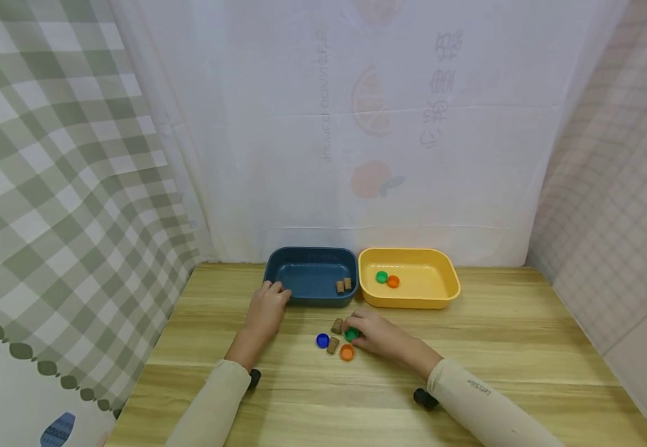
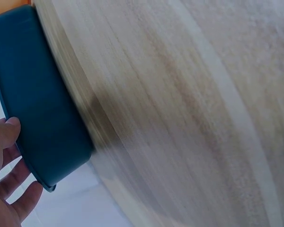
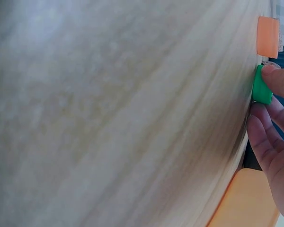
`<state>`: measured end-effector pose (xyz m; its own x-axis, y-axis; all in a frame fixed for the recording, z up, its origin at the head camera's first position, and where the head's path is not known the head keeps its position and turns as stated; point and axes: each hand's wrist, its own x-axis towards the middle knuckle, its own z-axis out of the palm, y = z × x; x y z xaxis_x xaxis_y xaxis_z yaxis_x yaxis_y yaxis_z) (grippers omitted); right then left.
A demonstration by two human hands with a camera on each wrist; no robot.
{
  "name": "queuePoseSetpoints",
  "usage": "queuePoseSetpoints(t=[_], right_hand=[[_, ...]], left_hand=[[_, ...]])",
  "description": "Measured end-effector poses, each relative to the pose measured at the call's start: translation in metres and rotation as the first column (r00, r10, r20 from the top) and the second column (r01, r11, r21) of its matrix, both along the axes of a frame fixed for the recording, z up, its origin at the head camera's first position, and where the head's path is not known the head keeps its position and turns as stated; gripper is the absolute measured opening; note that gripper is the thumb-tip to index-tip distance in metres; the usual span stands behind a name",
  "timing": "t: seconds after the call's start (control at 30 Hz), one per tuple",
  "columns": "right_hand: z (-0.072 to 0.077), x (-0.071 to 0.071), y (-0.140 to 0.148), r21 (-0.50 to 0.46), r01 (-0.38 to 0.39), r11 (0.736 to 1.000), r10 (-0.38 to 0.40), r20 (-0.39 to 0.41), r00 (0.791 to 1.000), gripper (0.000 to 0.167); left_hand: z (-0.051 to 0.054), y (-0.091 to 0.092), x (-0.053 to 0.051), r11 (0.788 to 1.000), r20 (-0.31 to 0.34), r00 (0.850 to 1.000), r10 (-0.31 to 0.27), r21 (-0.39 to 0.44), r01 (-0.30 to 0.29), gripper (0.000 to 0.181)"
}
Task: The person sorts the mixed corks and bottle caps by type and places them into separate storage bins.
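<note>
I have the green cap [image 1: 351, 335] at the middle of the wooden surface [image 1: 513, 347], pinched by the right hand [image 1: 382, 335]: thumb [image 3: 280, 81] on one side, fingers [image 3: 261, 139] on the other, clamped on it. From the right wrist view I cannot tell whether the cap has left the surface.

Around it I see a small cluster. The orange cap [image 1: 347, 352] lies just beside it on the near side, one cork [image 1: 337, 326] lies just to its left and a second cork [image 1: 333, 345] lies nearer me, with the blue cap [image 1: 322, 341] at the cluster's left edge.

Farther back stand two trays side by side — the blue tray [image 1: 309, 279] on the left, the yellow tray [image 1: 421, 288] on the right. The left hand [image 1: 264, 307] holds the blue tray at its near left corner, its fingers spread from one another and set around the rim. Inside that tray I count two more corks [image 1: 343, 285], upright near the right wall; the yellow tray carries another green cap [image 1: 382, 277] and another orange cap [image 1: 393, 282], close together toward its left end.

Behind everything hangs a pale printed curtain [image 1: 256, 136], with a green checked cloth [image 1: 77, 124] on my left.
</note>
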<state>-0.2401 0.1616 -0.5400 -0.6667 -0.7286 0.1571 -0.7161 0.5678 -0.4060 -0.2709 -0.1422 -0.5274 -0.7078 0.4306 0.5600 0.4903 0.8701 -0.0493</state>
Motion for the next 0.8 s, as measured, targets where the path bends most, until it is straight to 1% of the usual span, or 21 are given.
queuePoseSetpoints(t=[0.17,0.43,0.67,0.8], right_hand=[[-0.0022,0.0,0.0002,0.005,0.021,1.0,-0.022,0.008,1.0,0.021],[-0.0007,0.0008,-0.0014,-0.009,0.016,1.0,-0.016,0.008,1.0,0.021],[-0.0003,0.0003,0.0014,-0.011,0.033,0.999,-0.032,0.068,0.997,0.021],[-0.0015,0.0001,0.0044,-0.025,0.051,0.998,-0.049,0.095,0.994,0.021]], left_hand=[[-0.0007,0.0002,-0.0003,1.0,0.004,1.0,0.007,-0.011,-0.007,0.006],[-0.0011,-0.0007,-0.0008,0.999,0.008,1.0,0.017,-0.03,-0.017,0.008],[0.001,0.0004,0.0002,1.0,0.026,1.0,0.012,-0.029,-0.011,0.008],[0.0019,0.0012,0.001,0.999,0.023,0.999,0.026,-0.036,-0.025,0.007]])
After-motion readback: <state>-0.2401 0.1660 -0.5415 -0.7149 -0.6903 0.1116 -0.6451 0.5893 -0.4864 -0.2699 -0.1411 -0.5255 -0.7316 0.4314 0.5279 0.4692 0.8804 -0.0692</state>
